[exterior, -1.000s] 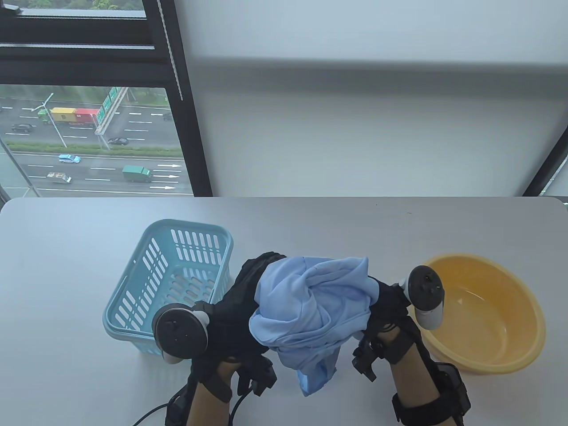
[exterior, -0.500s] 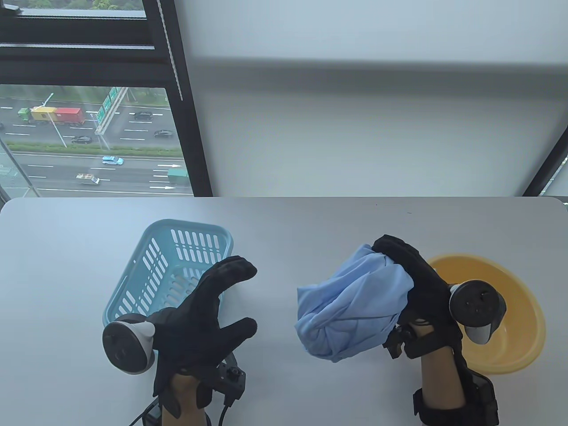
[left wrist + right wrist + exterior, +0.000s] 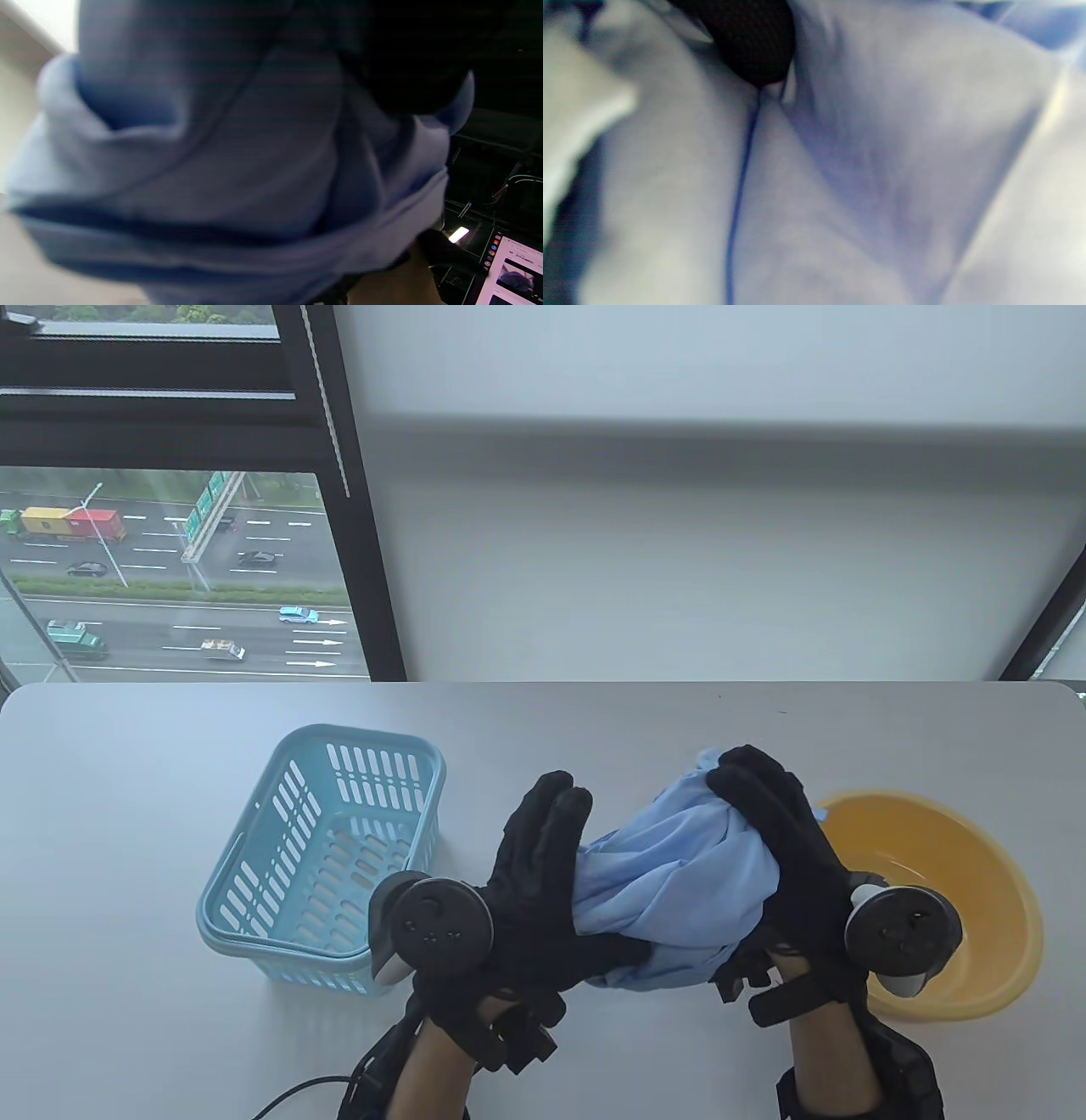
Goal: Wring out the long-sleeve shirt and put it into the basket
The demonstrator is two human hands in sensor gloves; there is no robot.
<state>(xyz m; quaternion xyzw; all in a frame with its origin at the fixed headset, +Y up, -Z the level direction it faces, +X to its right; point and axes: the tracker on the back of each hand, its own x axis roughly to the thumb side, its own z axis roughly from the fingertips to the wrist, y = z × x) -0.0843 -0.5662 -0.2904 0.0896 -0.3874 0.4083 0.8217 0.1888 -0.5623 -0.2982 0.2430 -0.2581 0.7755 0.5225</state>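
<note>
The light blue shirt (image 3: 679, 882) is bunched into a bundle, held above the table between the basket and the basin. My right hand (image 3: 780, 848) grips it from the right, fingers curled over its top. My left hand (image 3: 543, 874) lies against the bundle's left side with fingers nearly straight and the thumb running under it. Blurred blue shirt (image 3: 237, 169) fills the left wrist view, with a dark glove (image 3: 407, 55) at the top right. The right wrist view is filled by the shirt (image 3: 840, 190), with one black fingertip (image 3: 751, 42) pressing into a fold.
The light blue slotted basket (image 3: 365, 738) stands left of the hands with nothing in it. A yellow basin (image 3: 1001, 865) sits at the right, partly behind my right wrist. The grey table (image 3: 127, 814) ends at a window and wall behind. A black cable (image 3: 297, 1090) trails at the front edge.
One second ago both hands held the shirt. Then the left hand let go and the right carried the bundle to the right. Now the left hand is back against its left side.
</note>
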